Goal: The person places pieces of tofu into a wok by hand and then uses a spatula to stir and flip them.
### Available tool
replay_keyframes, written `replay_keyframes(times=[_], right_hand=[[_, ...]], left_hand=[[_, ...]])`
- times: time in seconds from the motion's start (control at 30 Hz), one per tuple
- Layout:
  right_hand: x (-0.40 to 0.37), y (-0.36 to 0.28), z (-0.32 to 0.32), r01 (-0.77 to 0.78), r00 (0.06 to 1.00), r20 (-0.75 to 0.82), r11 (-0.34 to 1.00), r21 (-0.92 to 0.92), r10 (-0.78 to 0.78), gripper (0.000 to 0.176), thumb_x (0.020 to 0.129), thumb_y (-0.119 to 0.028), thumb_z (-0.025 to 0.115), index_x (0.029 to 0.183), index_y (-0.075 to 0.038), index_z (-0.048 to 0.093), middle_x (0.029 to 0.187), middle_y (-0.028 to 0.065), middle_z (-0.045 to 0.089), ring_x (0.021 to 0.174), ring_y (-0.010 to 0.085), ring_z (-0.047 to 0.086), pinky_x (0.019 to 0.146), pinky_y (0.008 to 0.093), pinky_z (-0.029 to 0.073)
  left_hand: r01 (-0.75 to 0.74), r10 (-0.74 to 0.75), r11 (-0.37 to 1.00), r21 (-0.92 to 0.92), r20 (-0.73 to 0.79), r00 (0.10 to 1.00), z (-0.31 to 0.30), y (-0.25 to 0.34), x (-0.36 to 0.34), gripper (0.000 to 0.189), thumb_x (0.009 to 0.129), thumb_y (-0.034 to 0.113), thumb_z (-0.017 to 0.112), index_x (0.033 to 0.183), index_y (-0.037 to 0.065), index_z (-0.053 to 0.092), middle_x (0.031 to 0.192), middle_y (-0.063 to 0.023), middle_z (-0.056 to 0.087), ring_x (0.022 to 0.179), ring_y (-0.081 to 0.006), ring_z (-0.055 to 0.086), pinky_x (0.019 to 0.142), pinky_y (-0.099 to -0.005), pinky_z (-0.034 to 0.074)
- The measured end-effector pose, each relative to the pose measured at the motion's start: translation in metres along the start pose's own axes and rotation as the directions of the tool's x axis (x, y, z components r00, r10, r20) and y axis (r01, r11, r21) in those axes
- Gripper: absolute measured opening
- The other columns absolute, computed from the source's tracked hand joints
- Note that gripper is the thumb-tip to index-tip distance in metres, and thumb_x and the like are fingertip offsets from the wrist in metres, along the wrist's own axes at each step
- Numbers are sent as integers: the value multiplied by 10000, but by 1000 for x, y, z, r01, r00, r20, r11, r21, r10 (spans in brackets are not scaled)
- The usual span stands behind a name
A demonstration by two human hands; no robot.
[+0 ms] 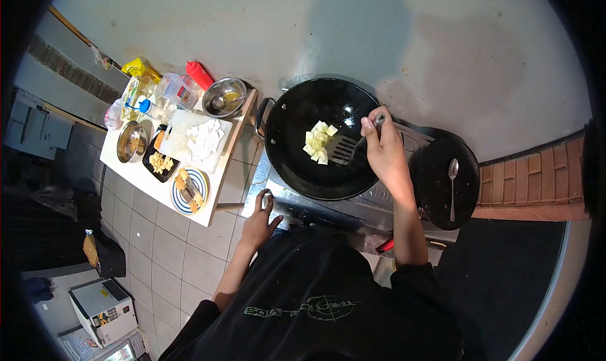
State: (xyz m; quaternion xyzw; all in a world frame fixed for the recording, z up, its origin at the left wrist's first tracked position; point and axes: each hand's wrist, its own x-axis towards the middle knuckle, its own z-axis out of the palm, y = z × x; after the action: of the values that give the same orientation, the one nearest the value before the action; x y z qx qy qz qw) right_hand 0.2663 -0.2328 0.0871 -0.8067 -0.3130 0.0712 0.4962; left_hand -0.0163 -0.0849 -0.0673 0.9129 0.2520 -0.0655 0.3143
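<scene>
- Right hand (382,149): fingers closed around the handle of a slotted spatula (344,149). The blade lies inside the wok (297,174), touching the right side of the pale cubes (319,143).
- Cubes: one loose heap at the wok's centre, on the dark bottom.
- Left hand (259,221): fingers spread open and holding nothing, with the tips resting on the front metal edge of the stove (328,210), just beside the wok rim.
- Risk, judged: the left fingertips are close to hot metal, so a slide toward the wok could burn them.
- Risk, judged: a hard push with the spatula could break the cubes or send them up the wall and over the rim. Oil may spit onto the right wrist above the wok.
- Risk, judged: the wok's near handle overhangs the gap toward the worktop (126,166); a knock there could tip it.
- Right of the stove: a dark round pan (435,171) with a spoon (452,185) lying on it.
- Worktop: cutting board (183,130) with white pieces, steel bowl (225,97), red bottle (200,75), striped plate (189,190).
- Writing: a green print on the black top (300,309) is inverted and not legible. The bottle and packet labels are too small to read.
</scene>
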Motion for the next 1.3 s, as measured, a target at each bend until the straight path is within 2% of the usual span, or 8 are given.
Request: replay_keyframes(times=[0.13,0.3,0.43,0.7,0.8,0.97,1.13,1.3], right_hand=[[0,4,1,-3,999,40,988,-158,9,198,1014,-191,513,991,-1,460,722,195,546,677,392,549,678,432,447],[1,1,1,-1,1000,-22,1000,29,2,205,1015,-204,513,995,-9,453,734,211,547,708,437,547,686,454,445],[1,2,3,41,999,26,986,-160,-37,199,1012,-190,517,999,-3,450,722,205,539,672,401,541,680,433,451],[3,-6,3,7,1000,17,1000,-7,-6,200,1012,-191,515,997,-7,440,757,245,557,780,494,546,698,486,438],[3,0,4,36,999,34,985,-169,-31,186,1009,-168,518,995,3,447,742,227,544,721,439,551,684,445,448],[3,0,5,18,999,-33,1000,16,-17,200,1011,-184,515,995,5,454,760,245,554,772,478,554,711,467,449],[2,-2,5,28,1000,2,986,-162,-28,190,1008,-167,520,993,13,460,744,222,543,712,422,555,700,432,455],[2,-5,4,3,999,-55,1000,24,-2,187,1009,-169,516,996,9,456,761,230,555,734,434,571,704,442,455]], left_hand=[[16,-15,1000,-24,12,1000,3,-2,0,635,892,303,674,1383,-20,436,1548,-109,246,1036,-396,642,818,-497,545],[21,-21,1000,-6,18,1000,0,-1,1,636,891,309,674,1384,-19,443,1550,-106,244,1063,-396,633,828,-498,545],[22,-22,1000,-18,14,1000,2,-2,0,633,889,304,678,1383,-17,448,1550,-107,241,1081,-404,624,837,-500,545],[24,-24,1000,-7,9,1000,4,-5,0,644,885,305,684,1390,-12,438,1550,-114,239,1075,-410,626,829,-500,549],[27,-26,999,-28,13,1000,5,-4,1,641,886,311,682,1385,-12,444,1550,-114,239,1068,-409,630,828,-498,551],[32,-32,999,-14,21,999,2,-2,0,639,889,316,678,1387,-9,446,1550,-118,237,1100,-405,615,852,-496,550],[18,-17,1000,-26,11,1000,3,-3,1,629,891,312,676,1383,-12,457,1546,-132,240,1135,-406,597,886,-494,539],[36,-36,999,-18,26,999,-1,0,0,633,892,315,677,1383,-20,459,1544,-140,245,1146,-409,591,894,-496,533]])
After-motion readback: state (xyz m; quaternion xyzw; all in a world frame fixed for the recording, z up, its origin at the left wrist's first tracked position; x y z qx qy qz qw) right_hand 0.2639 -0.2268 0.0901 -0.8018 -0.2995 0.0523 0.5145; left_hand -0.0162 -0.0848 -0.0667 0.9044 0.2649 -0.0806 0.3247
